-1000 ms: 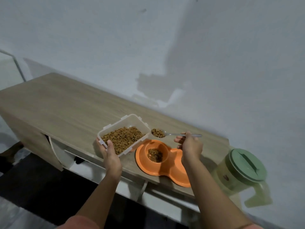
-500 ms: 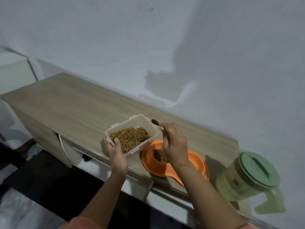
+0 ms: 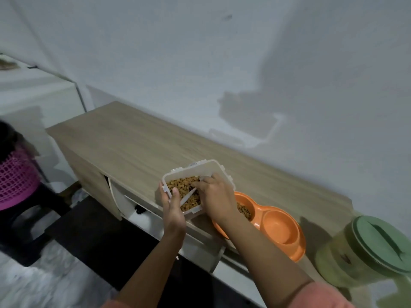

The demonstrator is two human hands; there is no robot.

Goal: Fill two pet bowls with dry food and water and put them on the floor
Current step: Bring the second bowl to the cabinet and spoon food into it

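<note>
A clear plastic container (image 3: 209, 168) of brown dry food (image 3: 181, 184) stands near the front edge of a wooden cabinet top (image 3: 138, 143). My left hand (image 3: 173, 206) grips the container's near corner. My right hand (image 3: 214, 194) reaches into the container and holds a spoon (image 3: 189, 195) whose handle lies across the kibble. Right of the container sits an orange double pet bowl (image 3: 278, 227). Its left cup holds some kibble (image 3: 244, 211), partly hidden by my right wrist; its right cup holds nothing.
A green-lidded pitcher (image 3: 375, 247) stands at the cabinet's right end. A pink mesh basket (image 3: 15, 178) rests on a dark stool at far left. The white wall runs behind the cabinet, and open shelves sit below its top.
My right hand has moved the spoon from over the orange bowl back into the food container. The view has shifted, so the bowl's right cup shows.
</note>
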